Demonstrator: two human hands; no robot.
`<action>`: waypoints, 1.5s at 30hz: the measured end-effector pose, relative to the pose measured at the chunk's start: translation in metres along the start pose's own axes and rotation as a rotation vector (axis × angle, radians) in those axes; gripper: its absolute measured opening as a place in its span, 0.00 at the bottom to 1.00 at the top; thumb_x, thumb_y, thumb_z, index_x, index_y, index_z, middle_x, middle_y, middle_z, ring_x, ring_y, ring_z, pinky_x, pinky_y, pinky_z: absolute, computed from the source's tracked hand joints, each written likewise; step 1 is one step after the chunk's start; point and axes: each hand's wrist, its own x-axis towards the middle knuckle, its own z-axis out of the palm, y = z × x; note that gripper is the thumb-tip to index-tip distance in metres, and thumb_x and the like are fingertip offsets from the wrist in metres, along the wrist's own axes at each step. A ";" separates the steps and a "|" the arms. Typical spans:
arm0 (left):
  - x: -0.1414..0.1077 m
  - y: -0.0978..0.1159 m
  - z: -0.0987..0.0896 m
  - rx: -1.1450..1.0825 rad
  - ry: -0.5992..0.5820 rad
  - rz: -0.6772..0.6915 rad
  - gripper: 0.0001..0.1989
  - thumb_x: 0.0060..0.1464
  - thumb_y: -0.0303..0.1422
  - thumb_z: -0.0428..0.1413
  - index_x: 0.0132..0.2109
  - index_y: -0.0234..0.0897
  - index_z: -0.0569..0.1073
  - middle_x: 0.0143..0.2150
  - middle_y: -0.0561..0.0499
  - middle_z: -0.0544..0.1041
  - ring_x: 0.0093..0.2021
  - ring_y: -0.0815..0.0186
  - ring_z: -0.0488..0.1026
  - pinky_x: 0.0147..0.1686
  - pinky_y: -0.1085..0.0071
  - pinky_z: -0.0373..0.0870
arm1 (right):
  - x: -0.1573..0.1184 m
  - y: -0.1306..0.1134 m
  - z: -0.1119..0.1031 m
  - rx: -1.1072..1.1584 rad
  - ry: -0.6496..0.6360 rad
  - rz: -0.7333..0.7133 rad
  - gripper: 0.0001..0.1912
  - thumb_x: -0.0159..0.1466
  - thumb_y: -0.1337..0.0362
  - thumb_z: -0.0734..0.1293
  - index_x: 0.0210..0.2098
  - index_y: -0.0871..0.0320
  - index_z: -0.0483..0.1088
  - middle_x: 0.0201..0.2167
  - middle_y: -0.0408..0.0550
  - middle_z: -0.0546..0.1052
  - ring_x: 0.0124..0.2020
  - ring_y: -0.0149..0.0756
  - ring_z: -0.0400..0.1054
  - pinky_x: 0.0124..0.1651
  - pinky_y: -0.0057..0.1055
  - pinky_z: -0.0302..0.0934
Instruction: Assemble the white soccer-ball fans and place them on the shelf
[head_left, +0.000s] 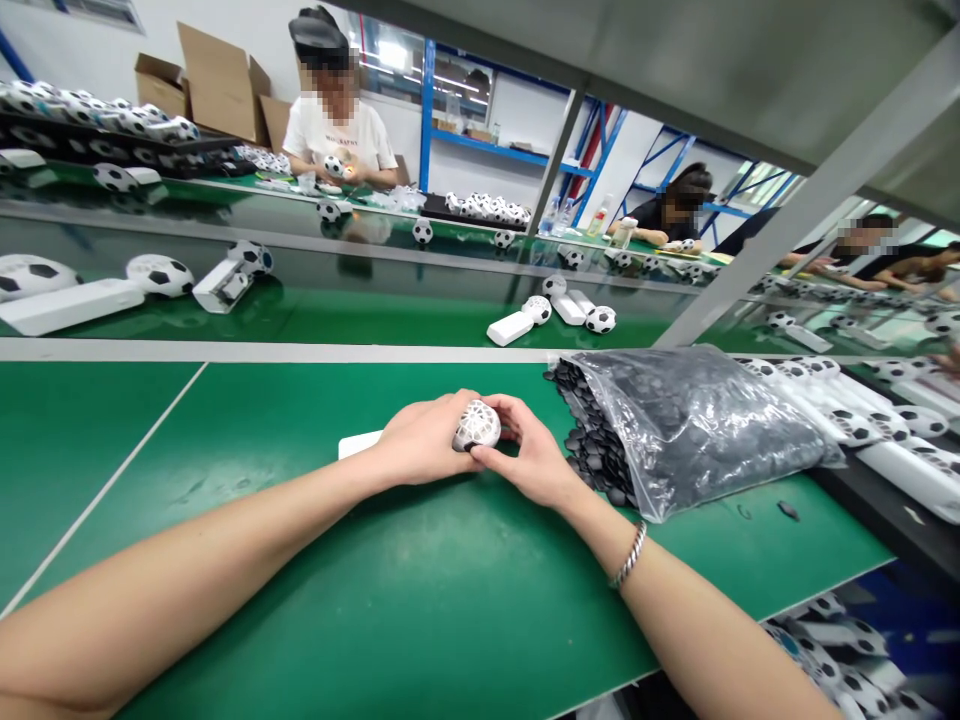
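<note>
My left hand is closed around a white plastic piece with a football-shaped head; its flat white handle sticks out behind the palm. White lattice covers most of the head, with one black patch at its lower edge. My right hand meets the head from the right, thumb and fingers curled in a pinch at its side. Whether a small black piece is between those fingertips is hidden. Right of this hand, many black pieces spill from a clear plastic bag.
A loose black piece lies near the bag. Football-headed pieces fill a black tray at the right. Beyond the pale rail, more pieces lie on the green belt. A person in a white shirt works opposite; other people sit farther right.
</note>
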 end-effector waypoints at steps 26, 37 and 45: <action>0.003 -0.012 0.002 0.182 0.016 0.195 0.32 0.46 0.21 0.44 0.58 0.49 0.56 0.43 0.49 0.68 0.45 0.58 0.62 0.44 0.63 0.57 | -0.002 0.020 -0.052 -0.601 -0.082 0.096 0.04 0.56 0.66 0.65 0.32 0.56 0.70 0.30 0.46 0.71 0.31 0.32 0.66 0.36 0.31 0.60; 0.002 -0.016 -0.003 0.099 -0.032 0.254 0.34 0.42 0.28 0.51 0.58 0.49 0.55 0.43 0.52 0.71 0.46 0.57 0.63 0.47 0.63 0.54 | -0.008 -0.009 -0.048 -0.317 -0.026 -0.092 0.09 0.60 0.66 0.60 0.40 0.56 0.68 0.32 0.45 0.71 0.32 0.31 0.65 0.35 0.29 0.61; 0.000 -0.006 0.001 0.065 -0.018 0.144 0.44 0.35 0.58 0.54 0.59 0.46 0.56 0.48 0.48 0.70 0.49 0.53 0.61 0.51 0.59 0.50 | -0.011 -0.013 -0.027 -0.136 -0.073 -0.132 0.02 0.56 0.65 0.66 0.30 0.56 0.70 0.33 0.46 0.67 0.36 0.33 0.63 0.38 0.31 0.61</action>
